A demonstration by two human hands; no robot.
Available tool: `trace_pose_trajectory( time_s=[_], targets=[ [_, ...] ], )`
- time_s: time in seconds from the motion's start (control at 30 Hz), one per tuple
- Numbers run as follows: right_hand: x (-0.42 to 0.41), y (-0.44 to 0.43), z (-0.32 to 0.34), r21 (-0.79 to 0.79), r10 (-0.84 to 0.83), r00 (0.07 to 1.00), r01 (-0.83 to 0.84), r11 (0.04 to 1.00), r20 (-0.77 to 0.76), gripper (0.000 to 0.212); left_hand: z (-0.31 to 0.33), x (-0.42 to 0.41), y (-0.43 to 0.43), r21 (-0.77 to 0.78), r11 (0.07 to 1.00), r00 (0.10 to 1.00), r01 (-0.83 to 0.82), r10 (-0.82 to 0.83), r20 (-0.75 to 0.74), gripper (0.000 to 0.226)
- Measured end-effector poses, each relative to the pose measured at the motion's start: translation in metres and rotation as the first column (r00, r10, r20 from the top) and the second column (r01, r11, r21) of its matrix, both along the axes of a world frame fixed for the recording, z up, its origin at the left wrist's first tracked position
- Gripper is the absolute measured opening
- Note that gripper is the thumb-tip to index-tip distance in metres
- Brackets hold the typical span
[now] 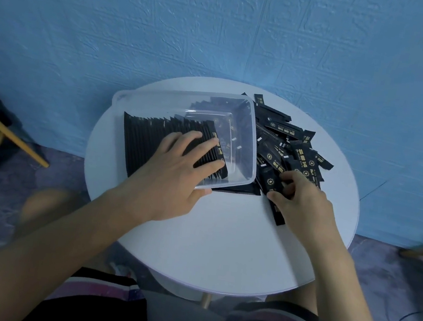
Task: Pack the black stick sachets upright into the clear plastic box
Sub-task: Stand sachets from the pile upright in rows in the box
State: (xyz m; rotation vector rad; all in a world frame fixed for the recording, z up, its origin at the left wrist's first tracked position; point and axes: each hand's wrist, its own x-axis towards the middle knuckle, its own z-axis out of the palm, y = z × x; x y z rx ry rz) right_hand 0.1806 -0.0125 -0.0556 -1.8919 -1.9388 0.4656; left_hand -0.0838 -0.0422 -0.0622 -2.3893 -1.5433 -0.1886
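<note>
"BLACK COFFEE" on black sachets (286, 129)

The box (159, 95) sits on the far half of the table (208, 240), a row of sachets (148, 142) standing in its left part. A loose pile (294, 149) lies on the table just right of the box, touching it, with some sachets tucked under the box's near edge.

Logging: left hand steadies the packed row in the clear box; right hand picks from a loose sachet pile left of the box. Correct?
No. The head view shows the loose sachet pile lying right of the clear box, not left. The left hand does steady the packed row, and the right hand picks from that pile.
</note>
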Motion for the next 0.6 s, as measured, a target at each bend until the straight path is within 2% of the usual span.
trace_pose_trajectory(
  time_s=[0.1, 0.27, 0.33, 0.4, 0.47, 0.53, 0.6],
  targets=[
    [-0.003, 0.002, 0.001, -0.044, 0.006, 0.999, -0.007, 0.999, -0.033, 0.036, -0.001, -0.001, 0.000, 0.009, 1.000, 1.000, 0.002, -0.002, 0.006, 0.053],
    [0.001, 0.002, 0.003, -0.081, 0.039, 0.990, -0.050, 0.995, -0.139, 0.012, -0.001, 0.000, 0.000, 0.006, 1.000, 1.000, 0.005, -0.005, 0.008, 0.054],
    [0.004, 0.002, 0.008, -0.045, 0.022, 0.962, -0.035, 0.998, -0.271, 0.017, -0.001, 0.000, 0.000, 0.009, 1.000, 1.000, 0.007, -0.008, 0.009, 0.054],
    [0.002, 0.000, 0.022, 0.061, 0.005, 0.884, 0.026, 0.998, -0.467, 0.019, -0.001, 0.000, -0.001, 0.016, 1.000, 1.000, 0.009, -0.009, 0.005, 0.054],
    [-0.009, -0.004, 0.042, 0.143, 0.053, 0.808, 0.039, 0.989, -0.586, 0.019, -0.002, 0.001, -0.001, 0.022, 1.000, 1.000, 0.009, -0.009, 0.008, 0.054],
    [-0.029, -0.009, 0.060, 0.222, 0.157, 0.823, -0.039, 0.974, -0.546, 0.017, -0.002, 0.002, -0.001, 0.025, 1.000, 1.000, 0.004, -0.004, 0.009, 0.053],
    [-0.050, -0.011, 0.068, 0.313, 0.239, 0.895, -0.120, 0.942, -0.377, 0.015, -0.002, 0.003, -0.001, 0.028, 1.000, 1.000, -0.004, 0.003, 0.009, 0.053]
  ],
)
